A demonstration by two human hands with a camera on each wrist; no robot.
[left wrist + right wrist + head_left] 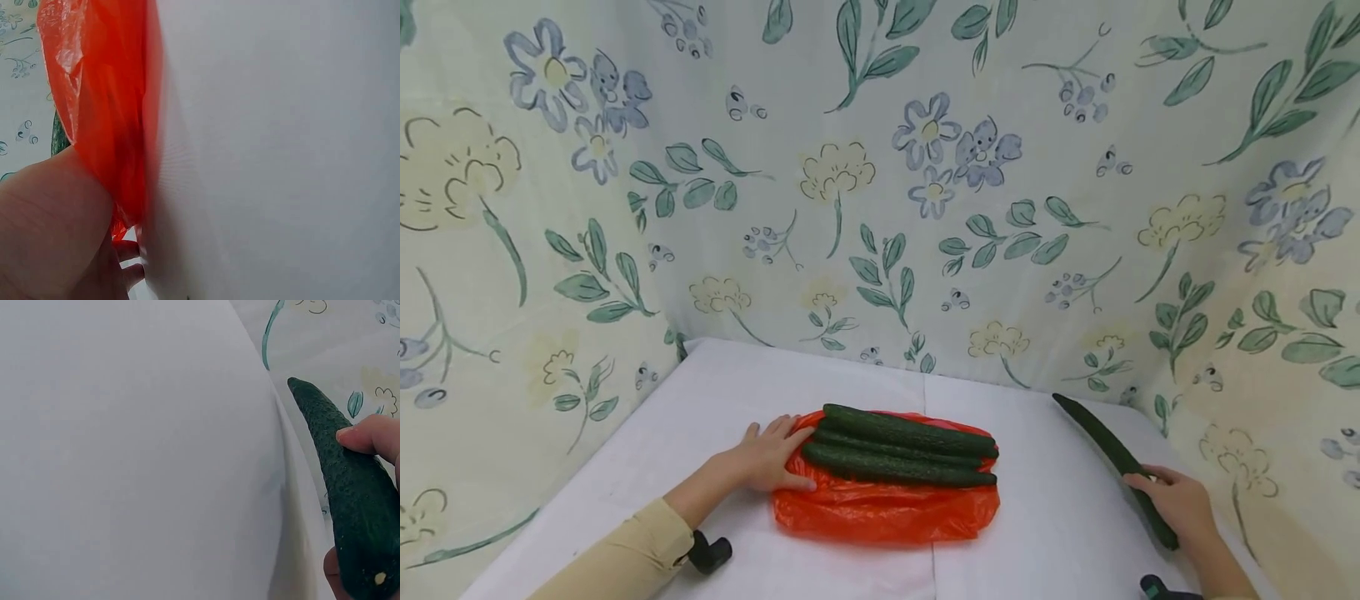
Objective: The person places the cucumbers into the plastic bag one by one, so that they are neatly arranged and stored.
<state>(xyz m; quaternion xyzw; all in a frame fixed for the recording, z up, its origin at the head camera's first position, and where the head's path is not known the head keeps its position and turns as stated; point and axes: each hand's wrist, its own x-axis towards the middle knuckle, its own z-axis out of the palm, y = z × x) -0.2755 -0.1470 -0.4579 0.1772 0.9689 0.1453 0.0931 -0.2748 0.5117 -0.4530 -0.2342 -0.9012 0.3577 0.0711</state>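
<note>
Three long dark green cucumbers (901,454) lie side by side on a crumpled red plastic bag (887,518) in the middle of the table. At the bag's left end my left hand (771,457) rests with spread fingers, touching the bag beside the cucumber ends. In the left wrist view the red bag (112,106) partly hides that hand (53,225). My right hand (1180,504) grips another cucumber (1105,437) near its lower part, at the table's right side. Close up in the right wrist view, the thumb (369,434) lies across this cucumber (356,487).
A white cloth covers the table (700,400). Floral curtains (820,208) hang behind it and at both sides. Black wrist devices show below the left wrist (711,552) and the right wrist (1165,588).
</note>
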